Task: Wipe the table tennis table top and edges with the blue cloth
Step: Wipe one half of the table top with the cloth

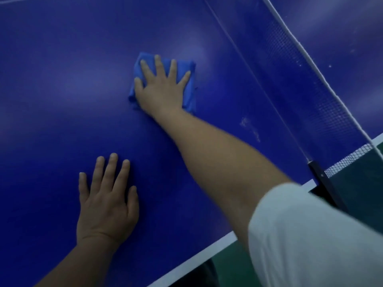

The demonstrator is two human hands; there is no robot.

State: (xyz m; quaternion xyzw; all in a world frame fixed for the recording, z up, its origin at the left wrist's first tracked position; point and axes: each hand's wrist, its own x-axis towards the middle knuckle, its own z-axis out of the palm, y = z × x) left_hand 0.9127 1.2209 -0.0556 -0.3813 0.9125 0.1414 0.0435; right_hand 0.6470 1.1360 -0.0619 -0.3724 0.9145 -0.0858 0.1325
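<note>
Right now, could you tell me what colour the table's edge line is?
White edge line, head view.

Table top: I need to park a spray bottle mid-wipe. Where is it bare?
The widest bare stretch of the table top lies left of the blue cloth and beyond the left hand. A narrower strip runs between the cloth and the net, marked by a white smudge. Crowded: under the right hand and forearm.

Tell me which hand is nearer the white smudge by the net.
Right. The right hand presses the blue cloth up-left of the smudge; the left hand rests flat farther down-left.
</note>
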